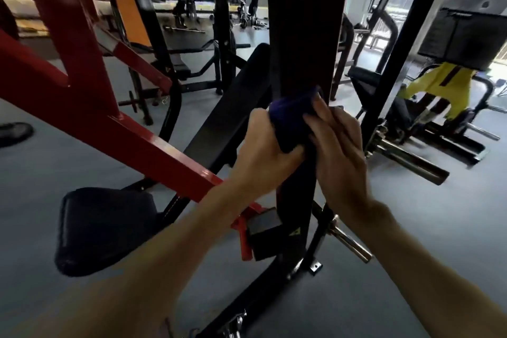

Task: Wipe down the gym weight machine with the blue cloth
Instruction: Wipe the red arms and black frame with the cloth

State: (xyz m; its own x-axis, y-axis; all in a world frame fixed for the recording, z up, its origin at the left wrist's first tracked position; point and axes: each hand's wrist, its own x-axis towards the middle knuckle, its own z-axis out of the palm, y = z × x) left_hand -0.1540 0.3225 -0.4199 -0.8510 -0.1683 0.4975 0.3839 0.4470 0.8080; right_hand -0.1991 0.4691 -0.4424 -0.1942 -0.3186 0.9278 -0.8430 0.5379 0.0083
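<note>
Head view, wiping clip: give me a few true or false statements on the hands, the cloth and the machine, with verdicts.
1. Both hands hold the blue cloth against the black upright post. True.
2. The left hand rests on the padded seat. False: it grips the cloth.
3. The angled bar left of the post is red. True.
4. The right hand hangs free. False: its fingers lie on the cloth.

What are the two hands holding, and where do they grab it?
The bunched dark blue cloth, wrapped on the black upright post: the left hand grips its left side, the right hand its right.
</note>
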